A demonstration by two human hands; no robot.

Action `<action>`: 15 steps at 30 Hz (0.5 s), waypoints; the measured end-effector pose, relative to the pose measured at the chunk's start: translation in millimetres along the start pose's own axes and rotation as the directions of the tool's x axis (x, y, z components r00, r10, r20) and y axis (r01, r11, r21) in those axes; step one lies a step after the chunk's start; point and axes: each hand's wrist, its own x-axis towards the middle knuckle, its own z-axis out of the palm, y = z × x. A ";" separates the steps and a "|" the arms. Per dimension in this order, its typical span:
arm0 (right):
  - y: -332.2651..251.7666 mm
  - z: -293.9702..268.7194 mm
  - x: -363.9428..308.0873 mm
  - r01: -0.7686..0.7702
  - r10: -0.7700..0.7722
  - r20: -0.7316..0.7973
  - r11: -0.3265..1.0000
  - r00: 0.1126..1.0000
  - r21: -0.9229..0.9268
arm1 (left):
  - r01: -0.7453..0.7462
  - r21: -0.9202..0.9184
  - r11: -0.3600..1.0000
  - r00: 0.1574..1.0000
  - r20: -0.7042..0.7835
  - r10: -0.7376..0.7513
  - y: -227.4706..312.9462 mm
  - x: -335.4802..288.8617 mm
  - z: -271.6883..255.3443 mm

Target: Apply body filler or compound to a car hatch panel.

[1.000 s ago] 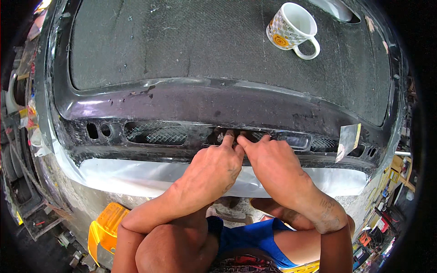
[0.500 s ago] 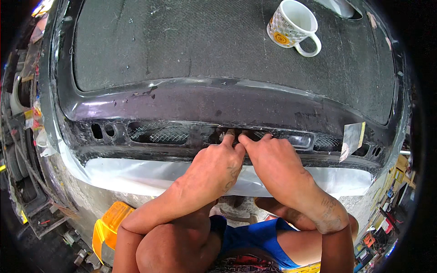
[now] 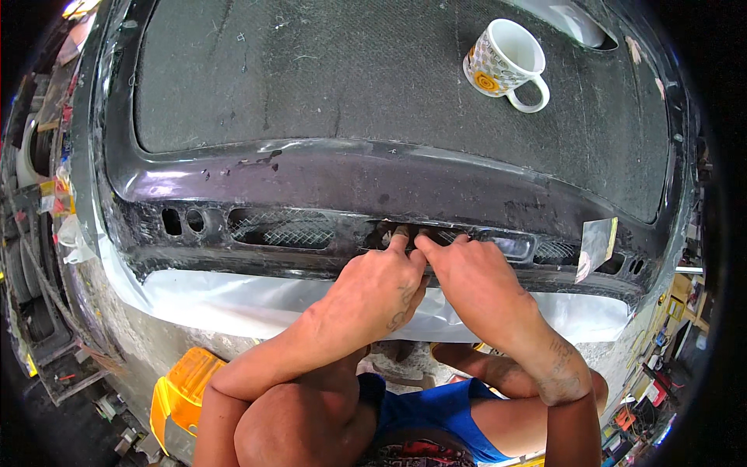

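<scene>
A long black molded panel [image 3: 334, 173], like a car bumper, lies across in front of me with mesh-filled openings along its near edge. Both hands meet at its middle opening. My left hand [image 3: 383, 282] has its index finger reaching into the gap, the other fingers curled under. Beside it, my right hand [image 3: 481, 279] is bent closed, its fingertips at the same gap, close to the left fingertip. Whatever the fingertips pinch or press is hidden. The mesh [image 3: 299, 232] shows plainly in the opening to the left.
A white patterned mug [image 3: 506, 62] stands on the dark textured surface [image 3: 334, 70] beyond the panel. A small flat sheet piece [image 3: 597, 247] rests at the panel's right end. White plastic sheeting [image 3: 233, 300] hangs along the near edge. A yellow plastic object [image 3: 191, 389] is at lower left.
The whole view has shifted slightly, with the mug and panel a little lower and to the right. Both hands stay at the middle opening, their fingers nearly unchanged.
</scene>
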 end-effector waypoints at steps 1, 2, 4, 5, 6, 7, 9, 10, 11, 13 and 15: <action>0.1 0.3 0.4 0.001 -0.001 0.002 1.000 1.000 0.000 | 0.002 -0.001 1.000 1.000 0.000 -0.002 -0.3 -0.3 -1.1; 0.0 -2.0 -1.2 -0.005 0.005 -0.014 1.000 1.000 -0.002 | -0.012 -0.003 1.000 1.000 0.012 0.012 0.7 0.5 -4.6; -1.5 -3.8 -4.0 -0.021 0.021 -0.022 1.000 1.000 0.002 | -0.030 -0.013 0.999 0.999 0.033 0.030 2.2 -0.5 -7.9; -2.8 -5.8 -2.8 -0.013 0.013 -0.021 0.999 1.000 -0.037 | -0.024 -0.011 1.000 0.999 0.031 0.025 2.7 -1.0 -10.4; -3.8 -6.2 -2.3 -0.005 0.004 -0.018 0.997 1.000 -0.074 | -0.018 -0.010 1.000 0.999 0.031 0.019 3.0 -1.8 -11.5; -4.7 -5.0 -3.0 -0.010 0.009 -0.014 0.998 1.000 -0.067 | -0.019 -0.013 1.000 0.999 0.040 0.019 2.9 -2.4 -11.6; -4.1 -4.7 -2.8 -0.006 0.005 -0.016 0.996 1.000 -0.086 | -0.039 -0.023 0.999 0.999 0.036 0.040 0.7 1.6 -14.6; -2.3 -2.0 -2.0 -0.011 0.010 -0.011 0.997 1.000 -0.079 | -0.039 -0.027 0.999 0.998 0.045 0.040 -1.8 3.8 -15.6; 0.7 0.3 -1.5 0.001 -0.005 -0.040 0.996 0.999 -0.089 | -0.060 -0.031 0.998 0.996 0.071 0.062 -3.7 7.0 -17.4; 5.5 4.4 -7.4 0.049 -0.067 -0.176 0.993 0.982 -0.105 | -0.079 -0.053 0.995 0.990 0.114 0.085 -3.5 11.8 -23.7; 6.4 8.0 -1.6 0.049 -0.064 -0.166 0.995 0.984 -0.093 | -0.094 -0.104 0.990 0.986 0.128 0.107 -7.5 15.2 -33.3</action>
